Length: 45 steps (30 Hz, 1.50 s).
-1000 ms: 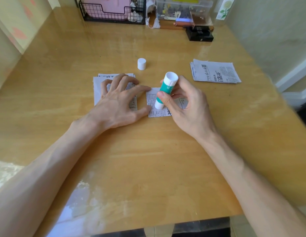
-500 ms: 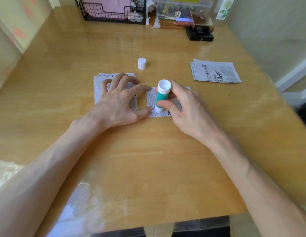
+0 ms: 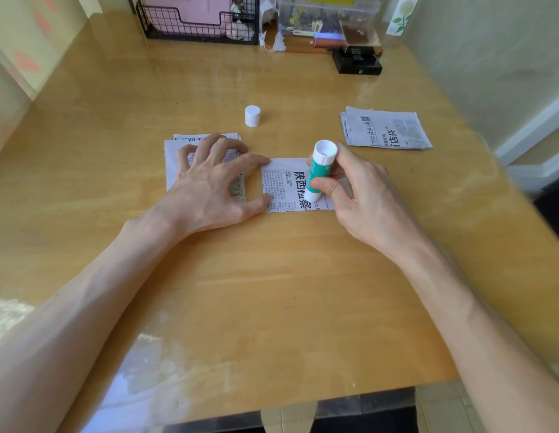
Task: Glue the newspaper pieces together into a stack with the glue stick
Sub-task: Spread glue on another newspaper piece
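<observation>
The right hand (image 3: 359, 192) grips the glue stick (image 3: 320, 170), thumb and fingers wrapped round its green barrel, tip down on the single newspaper piece (image 3: 281, 182) mid-tabletop (image 3: 272, 292). The left hand (image 3: 209, 182) lies spread, grasping nothing. Its fingers press the stack of newspaper pieces (image 3: 172, 164) at 9 o'clock of that sheet, with index tip and thumb touching the sheet's left edge. Only that edge is pinned, so a stroke toward 9 o'clock could buckle the thin paper. A stroke overrunning its border would smear glue on the tabletop. The white cap (image 3: 252, 116) stands off at 11 o'clock, so the stick may dry out. The unglued pile (image 3: 386, 128) lies at 2 o'clock.
</observation>
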### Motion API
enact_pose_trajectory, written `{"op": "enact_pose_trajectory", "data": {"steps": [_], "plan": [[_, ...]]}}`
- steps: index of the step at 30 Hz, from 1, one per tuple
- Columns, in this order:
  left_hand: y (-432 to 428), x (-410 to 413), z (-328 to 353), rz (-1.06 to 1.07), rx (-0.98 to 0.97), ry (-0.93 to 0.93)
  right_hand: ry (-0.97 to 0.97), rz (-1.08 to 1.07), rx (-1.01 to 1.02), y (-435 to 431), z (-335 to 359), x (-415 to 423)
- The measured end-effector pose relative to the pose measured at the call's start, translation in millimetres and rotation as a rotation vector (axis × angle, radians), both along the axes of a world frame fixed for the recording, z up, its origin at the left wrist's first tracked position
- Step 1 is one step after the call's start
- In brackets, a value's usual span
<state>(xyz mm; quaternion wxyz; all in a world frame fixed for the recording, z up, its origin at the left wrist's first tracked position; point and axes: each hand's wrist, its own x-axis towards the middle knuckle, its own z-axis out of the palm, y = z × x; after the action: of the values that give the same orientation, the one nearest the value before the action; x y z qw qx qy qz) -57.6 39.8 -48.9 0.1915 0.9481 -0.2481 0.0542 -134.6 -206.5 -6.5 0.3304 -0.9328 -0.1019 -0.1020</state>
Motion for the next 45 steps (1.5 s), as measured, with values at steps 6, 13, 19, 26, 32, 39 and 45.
{"op": "enact_pose_trajectory", "data": {"steps": [6, 13, 19, 26, 32, 39, 45], "plan": [[0, 0, 0, -0.005, -0.007, -0.013, -0.020, -0.043, -0.028, -7, 1, -1], [1, 0, 0, -0.007, -0.006, -0.007, -0.030, -0.088, -0.058, -17, 2, -4], [0, -1, 0, -0.002, -0.017, -0.020, -0.033, -0.129, -0.088, -22, 0, -5], [1, -1, -1, -0.004, -0.013, -0.019, -0.035, -0.163, -0.113, -26, 2, -5], [0, 0, 0, -0.004, -0.011, -0.017, -0.008, -0.218, -0.110, -29, 4, -6], [0, 0, 0, -0.006, -0.004, -0.018, -0.122, -0.362, 0.181, -29, 2, -7], [1, -1, 1, -0.010, -0.012, -0.014, -0.273, -0.392, 0.507, -30, 7, 0]]}}
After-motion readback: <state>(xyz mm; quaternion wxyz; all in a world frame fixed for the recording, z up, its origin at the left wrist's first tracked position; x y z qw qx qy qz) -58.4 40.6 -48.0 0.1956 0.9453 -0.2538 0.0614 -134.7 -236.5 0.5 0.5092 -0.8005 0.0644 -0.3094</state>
